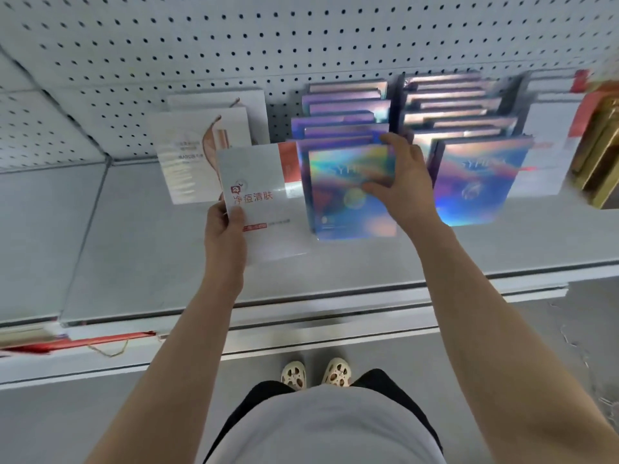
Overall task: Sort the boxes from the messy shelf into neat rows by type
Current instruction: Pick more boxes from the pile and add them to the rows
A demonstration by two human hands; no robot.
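My left hand (223,229) grips a white box (264,199) reading 净痘清肤; right hand (403,182) holds the front holographic box (348,195) on the shelf (134,246).

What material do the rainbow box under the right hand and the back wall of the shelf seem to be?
Rainbow box: probably cardboard with glossy holographic foil, since shifting rainbow colours glare on its flat face. Back wall: likely painted metal pegboard, matte pale grey with regular rows of small holes.
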